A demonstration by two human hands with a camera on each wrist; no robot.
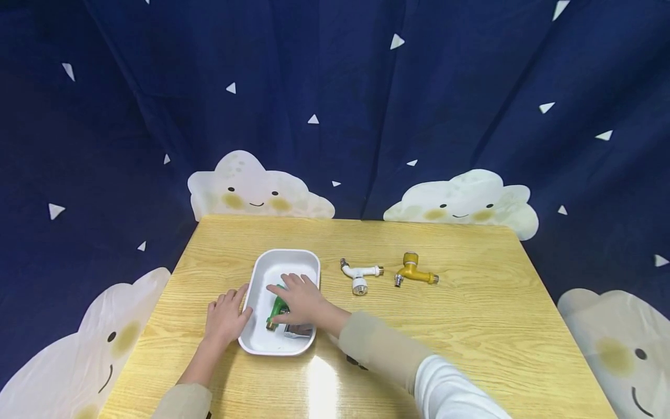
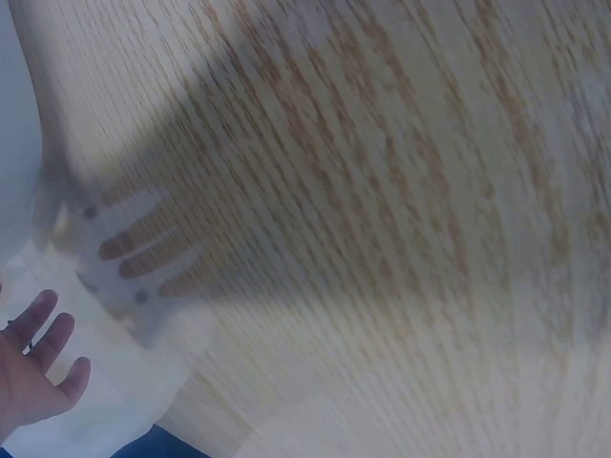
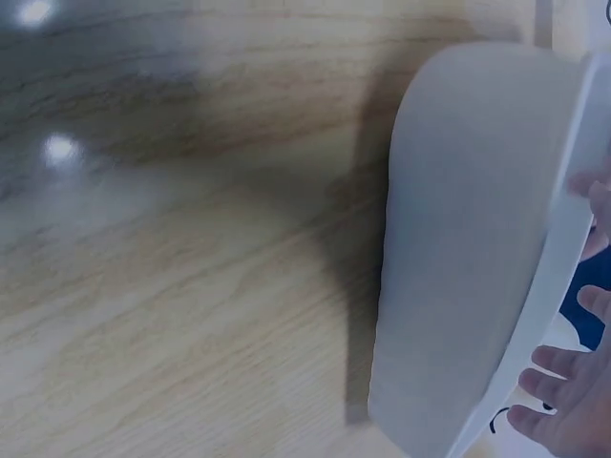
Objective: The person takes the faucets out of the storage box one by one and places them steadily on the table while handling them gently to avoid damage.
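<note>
Wooden table (image 1: 471, 326), white tray (image 1: 285, 265) standing left of its middle, nearer the left edge than the right. Left hand (image 1: 225, 320) rests at the tray's left edge, fingers loosely extended and parted, thumb by the rim; nothing in its grasp. Right hand (image 1: 303, 299) reaches in over the tray's right edge, fingers spread wide above the green faucet (image 1: 276, 308) and covering part of it; no closed grip, and whether the fingertips touch the faucet cannot be told. Green faucet lies inside the tray, its brass end pointing towards the near edge. Beside it, by the tray's near right corner, a shiny grey-brown item (image 1: 298, 330), partly hidden beneath the hand; its kind is unclear. Outside the tray, off its right edge, a white faucet (image 1: 358, 272) lies on the table; farther right and apart from it, a yellow faucet (image 1: 410, 272) with metal ends. Right wrist view shows the tray's outer wall, the spread fingers beside its rim. Beyond the table's far edge hangs a dark blue curtain (image 1: 340, 70) with white triangles and smiling clouds (image 1: 256, 186).
</note>
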